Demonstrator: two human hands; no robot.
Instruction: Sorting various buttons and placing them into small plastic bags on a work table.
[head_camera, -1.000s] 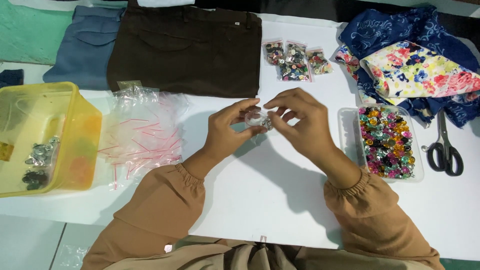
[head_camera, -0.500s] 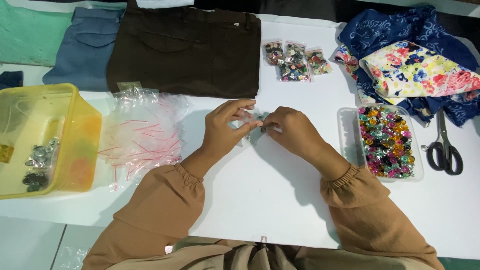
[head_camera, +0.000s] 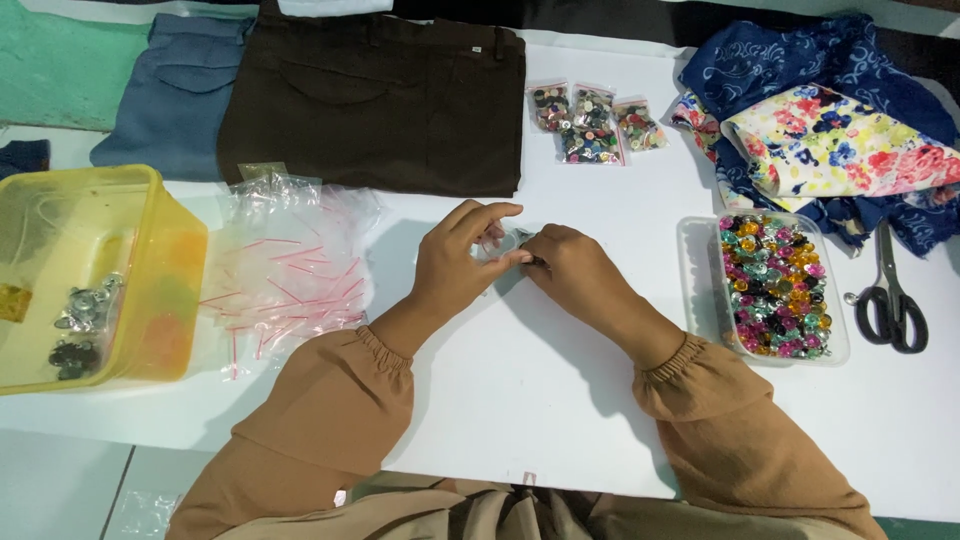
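Small clear bag (head_camera: 508, 243) sat pinched between both hands at table centre, thin film: judged feather-light, limp, slippery, best held at its top edge. Left hand (head_camera: 462, 262) gripped it by fingertips from 9 o'clock; right hand (head_camera: 578, 272) closed on it from 3 o'clock. Pile of empty bags (head_camera: 290, 265) lay at 9, tray of coloured gems (head_camera: 775, 285) at 3. Versus a second earlier, right hand had dropped flatter, fingers no longer arched over the bag.
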